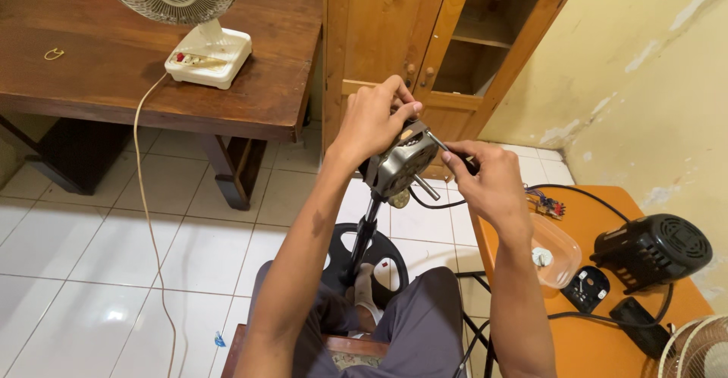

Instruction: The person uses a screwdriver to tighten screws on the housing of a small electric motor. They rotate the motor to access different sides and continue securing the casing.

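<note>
My left hand [377, 120] grips the top of a grey metal fan motor [400, 167] that sits on a black stand pole [365, 234]. The motor's shaft [427, 188] points down to the right. My right hand [489, 181] holds a black-handled screwdriver [453, 150] whose tip rests against the upper side of the motor. The pole rises from a round black base [356, 260] on the floor between my knees. A black cable [432, 205] hangs from the motor toward the right.
An orange stool [599, 348] at right carries a black motor cover [654, 250], a clear plastic tub [557, 253], a small circuit board [547, 203] and black parts. A white desk fan [199, 21] stands on the wooden table [114, 82]. A wooden cabinet [440, 37] is behind.
</note>
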